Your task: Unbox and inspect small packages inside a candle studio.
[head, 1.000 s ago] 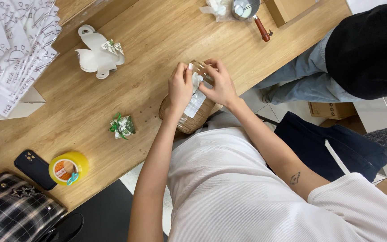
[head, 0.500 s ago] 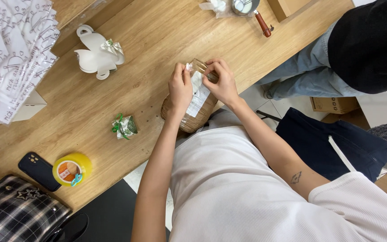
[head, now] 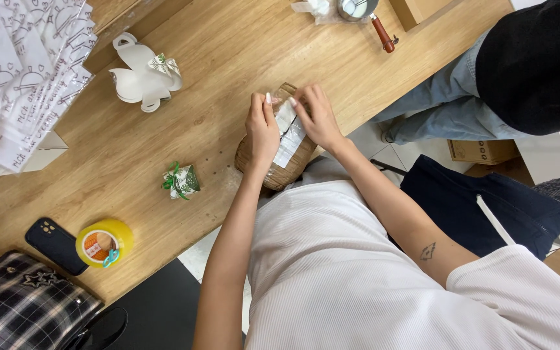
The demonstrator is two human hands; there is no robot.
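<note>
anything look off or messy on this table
Nothing is spilled or broken. The brown wrapped parcel that both hands (left, right) press hangs partly over the table edge, and the printed paper sheets lie in a loose, fanned pile.

Light wooden table (head: pixel 163 139), pale tiled floor (head: pixel 384 139), seemingly soft daylight

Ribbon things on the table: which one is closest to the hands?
The small green-ribboned packet, lying just beside the left hand. The white box with a bow sits farther off, up by the printed paper bags.
</note>
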